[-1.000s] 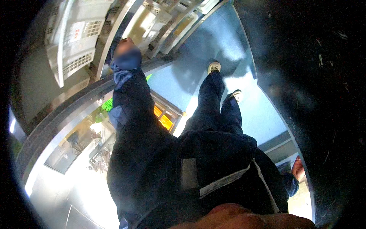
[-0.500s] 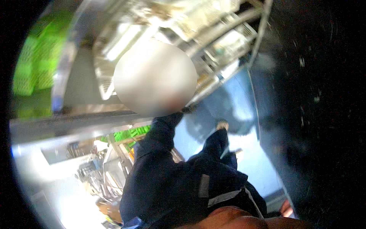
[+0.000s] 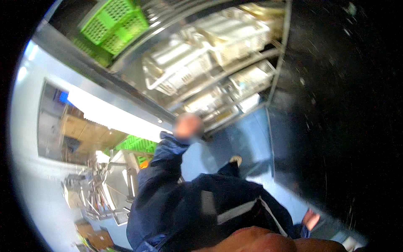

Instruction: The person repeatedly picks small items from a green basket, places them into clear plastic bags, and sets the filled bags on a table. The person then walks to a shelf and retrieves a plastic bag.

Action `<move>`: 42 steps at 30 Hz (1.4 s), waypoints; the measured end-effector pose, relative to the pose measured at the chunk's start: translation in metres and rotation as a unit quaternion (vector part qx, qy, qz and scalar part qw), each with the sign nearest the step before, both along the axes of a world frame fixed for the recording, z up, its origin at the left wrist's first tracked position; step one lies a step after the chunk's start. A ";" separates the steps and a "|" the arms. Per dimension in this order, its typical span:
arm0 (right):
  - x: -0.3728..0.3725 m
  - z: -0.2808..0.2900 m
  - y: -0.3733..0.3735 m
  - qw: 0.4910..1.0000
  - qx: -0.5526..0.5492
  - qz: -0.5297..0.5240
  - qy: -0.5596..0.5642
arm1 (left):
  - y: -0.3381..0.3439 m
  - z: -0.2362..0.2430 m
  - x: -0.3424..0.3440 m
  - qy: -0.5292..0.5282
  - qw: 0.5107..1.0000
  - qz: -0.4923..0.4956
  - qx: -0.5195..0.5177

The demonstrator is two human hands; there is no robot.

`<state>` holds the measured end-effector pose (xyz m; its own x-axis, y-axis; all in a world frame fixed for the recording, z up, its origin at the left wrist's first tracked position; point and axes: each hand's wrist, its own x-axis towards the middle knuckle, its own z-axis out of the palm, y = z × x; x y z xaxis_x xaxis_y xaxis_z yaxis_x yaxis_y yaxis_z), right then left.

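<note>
My left arm, in a dark blue sleeve, reaches up and forward. At its end my left hand (image 3: 187, 126) is smeared, so its fingers cannot be made out, nor whether it holds or touches anything. It is nearest to the lower end of a dark shelf post (image 3: 140, 90). Beyond it, a rack holds white plastic baskets (image 3: 184, 75) packed with pale items too blurred to name. My right hand (image 3: 310, 219) hangs low at the right, beside a dark panel (image 3: 336, 126). Its fingers are too small and soft to read, and no object shows in it.
Green crates (image 3: 113, 27) stand on the rack at the upper left. White containers (image 3: 252, 77) fill a lower shelf. Blue floor (image 3: 252, 130) lies below. At the left are metal equipment (image 3: 98, 189), cardboard boxes (image 3: 98, 239) and a window (image 3: 52, 122) in a pale wall.
The view has swung, bringing the wall and window in at the left. A pale blur around my left hand, over the baskets, has gone. My right hand shows more fully at the lower right.
</note>
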<state>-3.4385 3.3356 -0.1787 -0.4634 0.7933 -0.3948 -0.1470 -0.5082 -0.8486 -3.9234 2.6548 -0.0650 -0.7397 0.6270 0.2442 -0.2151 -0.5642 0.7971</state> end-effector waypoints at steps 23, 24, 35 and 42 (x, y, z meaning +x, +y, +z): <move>-0.029 0.083 0.002 0.994 0.059 0.092 0.030 | -0.060 -0.073 0.203 0.105 0.746 0.219 -0.620; -0.028 0.080 0.002 0.993 0.060 0.095 0.027 | -0.061 -0.074 0.206 0.098 0.745 0.213 -0.624; -0.028 0.087 0.003 0.994 0.065 0.084 0.009 | -0.044 -0.090 0.205 0.116 0.737 0.194 -0.637; -0.040 0.082 -0.007 0.997 0.042 0.049 0.035 | -0.019 -0.093 0.168 0.155 0.747 0.180 -0.622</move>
